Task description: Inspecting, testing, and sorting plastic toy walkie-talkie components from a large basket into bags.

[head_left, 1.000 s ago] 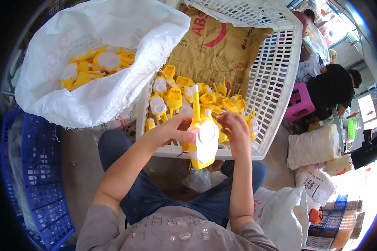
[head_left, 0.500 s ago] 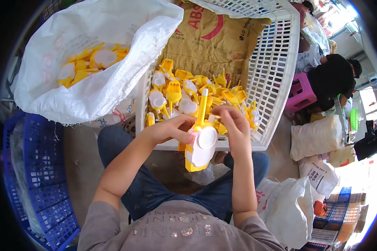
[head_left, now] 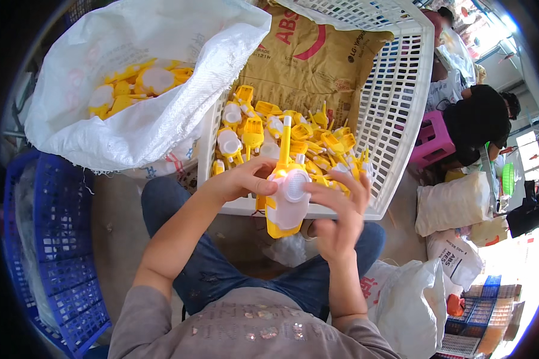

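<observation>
A yellow and white toy walkie-talkie (head_left: 288,206) with a round grille and an upright yellow antenna is held over the near edge of the basket. My left hand (head_left: 248,181) grips its left side between thumb and fingers. My right hand (head_left: 339,210), slightly smeared by motion, has its fingers spread at the toy's right side; whether a fingertip touches it I cannot tell. Beyond both hands, many similar yellow and white toy parts (head_left: 253,133) lie heaped in a white plastic basket (head_left: 393,90).
A brown paper sack (head_left: 305,72) lines the basket's far part. At the left, an open white woven sack (head_left: 179,128) holds more toy parts, above a blue crate (head_left: 66,251). White sacks (head_left: 413,299) stand at the right. Farther off, a person in black sits on a pink stool (head_left: 432,139).
My right hand has come down from the top of the toy to its right side, its fingers opening. My left hand keeps hold of the toy, which is a little higher in the view.
</observation>
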Motion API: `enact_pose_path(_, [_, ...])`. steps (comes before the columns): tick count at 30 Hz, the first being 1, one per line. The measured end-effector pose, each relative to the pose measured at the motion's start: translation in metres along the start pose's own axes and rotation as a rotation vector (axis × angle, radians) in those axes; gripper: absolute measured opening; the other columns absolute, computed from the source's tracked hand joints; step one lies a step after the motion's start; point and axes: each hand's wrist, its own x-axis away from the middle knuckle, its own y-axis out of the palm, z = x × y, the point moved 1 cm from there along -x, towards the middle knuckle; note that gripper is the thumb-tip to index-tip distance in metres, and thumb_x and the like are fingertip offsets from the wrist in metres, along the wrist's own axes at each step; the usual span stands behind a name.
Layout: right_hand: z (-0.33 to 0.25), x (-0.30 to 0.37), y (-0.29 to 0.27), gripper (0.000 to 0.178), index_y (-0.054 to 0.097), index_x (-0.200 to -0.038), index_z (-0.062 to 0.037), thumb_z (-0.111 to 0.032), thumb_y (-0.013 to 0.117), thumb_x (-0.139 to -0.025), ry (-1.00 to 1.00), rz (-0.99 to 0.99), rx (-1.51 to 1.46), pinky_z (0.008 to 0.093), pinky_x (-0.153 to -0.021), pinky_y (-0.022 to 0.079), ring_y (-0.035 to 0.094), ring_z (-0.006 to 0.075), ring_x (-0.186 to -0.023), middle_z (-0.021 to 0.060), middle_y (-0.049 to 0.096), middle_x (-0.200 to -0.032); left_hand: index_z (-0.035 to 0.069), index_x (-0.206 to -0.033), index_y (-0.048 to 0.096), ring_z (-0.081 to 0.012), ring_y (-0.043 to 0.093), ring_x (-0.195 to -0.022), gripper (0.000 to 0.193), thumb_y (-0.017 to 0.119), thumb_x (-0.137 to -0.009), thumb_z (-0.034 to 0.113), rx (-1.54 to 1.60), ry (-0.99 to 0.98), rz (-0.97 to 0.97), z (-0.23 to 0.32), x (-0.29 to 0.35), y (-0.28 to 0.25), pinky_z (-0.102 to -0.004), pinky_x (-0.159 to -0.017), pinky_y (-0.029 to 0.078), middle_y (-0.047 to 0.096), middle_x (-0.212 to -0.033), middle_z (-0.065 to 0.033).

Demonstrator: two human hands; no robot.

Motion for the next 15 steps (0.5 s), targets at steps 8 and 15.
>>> enact_pose_path(8, [0.0,-0.001,0.003,0.027,0.054,-0.089,-0.0088,-0.032,0.04,-0.092,-0.052,-0.122,0.072,0.0468,-0.105,0.015,0.053,0.0259,-0.104,0.0038,0.065,-0.096,-0.002,-0.122,0.046,-0.0167,0.052,-0.104,0.073,0.073,-0.067,0.039,0.038,-0.008,0.021,-0.004,-0.003,0.0,-0.0298,-0.093,0.037,0.055,-0.114,-0.0098])
enact_pose_path(15, [0.012,0.018,0.015,0.012,0.051,-0.092,-0.0039,-0.014,0.047,-0.087,0.673,0.292,-0.779,0.0327,-0.096,0.033,0.053,0.0186,-0.1,0.0087,0.061,-0.091,-0.003,-0.128,0.038,-0.0253,0.047,-0.116,0.08,0.067,-0.07,0.043,0.167,0.146,-0.123,-0.007,-0.009,-0.008,-0.0349,-0.101,0.033,0.048,-0.125,-0.0169])
